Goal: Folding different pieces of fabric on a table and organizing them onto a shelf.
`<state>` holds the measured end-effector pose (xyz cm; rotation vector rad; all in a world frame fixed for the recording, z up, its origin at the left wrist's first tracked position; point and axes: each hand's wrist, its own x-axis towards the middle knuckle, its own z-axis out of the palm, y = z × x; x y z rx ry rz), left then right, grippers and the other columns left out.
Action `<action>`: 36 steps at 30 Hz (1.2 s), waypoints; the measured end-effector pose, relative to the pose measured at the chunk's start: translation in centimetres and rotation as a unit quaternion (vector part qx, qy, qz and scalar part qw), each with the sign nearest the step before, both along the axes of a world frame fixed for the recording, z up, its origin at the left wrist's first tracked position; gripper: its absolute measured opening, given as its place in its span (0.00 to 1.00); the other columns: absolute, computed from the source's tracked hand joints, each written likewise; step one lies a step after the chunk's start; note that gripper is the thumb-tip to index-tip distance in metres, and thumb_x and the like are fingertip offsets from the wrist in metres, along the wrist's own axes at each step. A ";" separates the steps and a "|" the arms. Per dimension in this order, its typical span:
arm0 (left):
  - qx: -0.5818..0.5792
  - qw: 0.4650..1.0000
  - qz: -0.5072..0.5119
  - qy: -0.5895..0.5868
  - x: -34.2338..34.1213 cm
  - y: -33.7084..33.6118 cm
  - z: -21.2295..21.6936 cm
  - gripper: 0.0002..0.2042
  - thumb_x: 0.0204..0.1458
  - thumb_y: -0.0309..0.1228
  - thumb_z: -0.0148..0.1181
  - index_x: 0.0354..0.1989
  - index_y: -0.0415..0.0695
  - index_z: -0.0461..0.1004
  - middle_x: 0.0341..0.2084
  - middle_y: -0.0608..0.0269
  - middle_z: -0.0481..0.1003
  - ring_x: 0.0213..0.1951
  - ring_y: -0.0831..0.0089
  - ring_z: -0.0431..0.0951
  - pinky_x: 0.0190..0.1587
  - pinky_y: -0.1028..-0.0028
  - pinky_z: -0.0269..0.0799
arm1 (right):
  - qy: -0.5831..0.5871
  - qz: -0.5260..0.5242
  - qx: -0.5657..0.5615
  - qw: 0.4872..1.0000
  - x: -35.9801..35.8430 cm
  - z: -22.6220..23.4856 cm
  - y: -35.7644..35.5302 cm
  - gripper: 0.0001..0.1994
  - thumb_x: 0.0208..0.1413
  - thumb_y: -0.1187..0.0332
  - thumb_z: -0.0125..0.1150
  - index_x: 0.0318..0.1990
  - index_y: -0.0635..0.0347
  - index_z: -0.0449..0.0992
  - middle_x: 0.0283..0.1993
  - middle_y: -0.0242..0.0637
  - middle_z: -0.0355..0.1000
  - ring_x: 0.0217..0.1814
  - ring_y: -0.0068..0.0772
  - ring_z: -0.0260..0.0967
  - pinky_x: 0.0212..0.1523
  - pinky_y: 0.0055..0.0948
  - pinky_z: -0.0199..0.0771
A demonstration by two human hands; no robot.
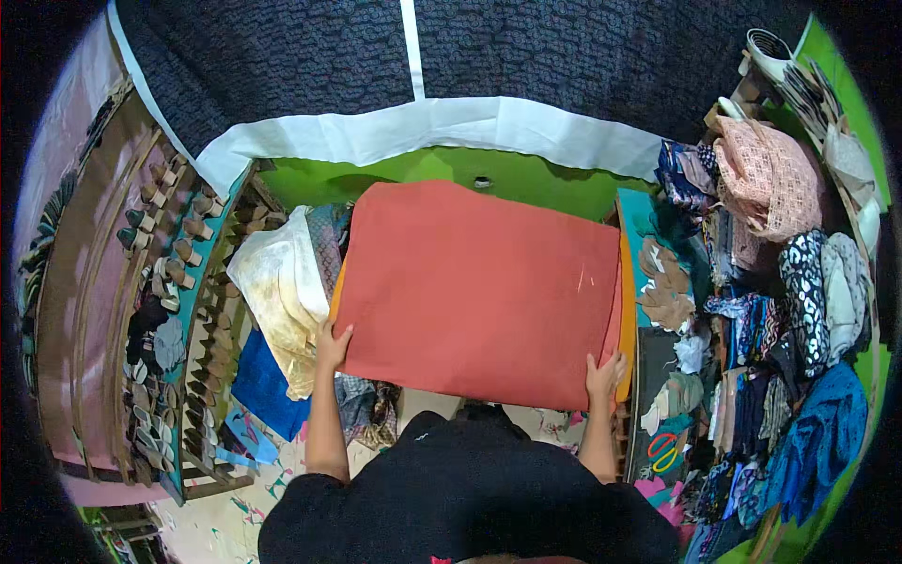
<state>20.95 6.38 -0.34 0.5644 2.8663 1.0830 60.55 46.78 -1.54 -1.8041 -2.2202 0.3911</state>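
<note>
A large piece of coral-red cloth [470,291] is spread in front of me, with a strip of orange cloth [625,310] showing along its side edges. My left hand [333,346] grips its lower left edge, thumb on top and the other fingers mostly hidden. At the lower right edge my right hand [607,374] pinches the cloth, fingers bent over the border. Faint pale marks show near the cloth's right side. What supports the cloth underneath is hidden.
Scissors [663,452] with red and yellow handles lie at the right, near brown fabric scraps [665,287]. Shelves of folded cloth [742,404] stand farther right. At the left are a stained white cloth [287,282] and a rack of shoe-shaped forms [193,252]. Scraps litter the floor.
</note>
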 end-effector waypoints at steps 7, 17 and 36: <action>0.279 0.939 0.137 -0.147 6.1 -3.3 -1.9 0.20 0.41 0.37 0.60 0.38 0.35 0.66 0.34 0.54 0.70 0.37 0.66 0.70 0.41 0.70 0.64 | -0.103 -0.223 0.030 0.969 -1.3 3.8 -7.0 0.41 0.33 0.44 0.61 0.52 0.61 0.54 0.48 0.47 0.55 0.51 0.47 0.53 0.43 0.48 0.59; 0.320 0.874 0.015 -0.365 6.0 -4.0 3.4 0.15 0.38 0.32 0.62 0.34 0.38 0.69 0.23 0.67 0.70 0.21 0.80 0.68 0.23 0.81 0.63 | -0.064 -0.058 -0.073 0.994 1.6 2.8 -4.3 0.28 0.39 0.45 0.54 0.29 0.69 0.73 0.33 0.53 0.69 0.37 0.51 0.67 0.37 0.41 0.65; 0.240 0.812 -0.018 -0.531 12.3 -19.0 7.0 0.08 0.35 0.24 0.57 0.25 0.42 0.66 0.14 0.70 0.64 0.13 0.83 0.59 0.15 0.82 0.52 | 0.382 -0.011 -0.198 0.903 18.0 1.3 -17.4 0.17 0.44 0.64 0.55 0.38 0.70 0.70 0.32 0.40 0.71 0.32 0.32 0.66 0.36 0.29 0.63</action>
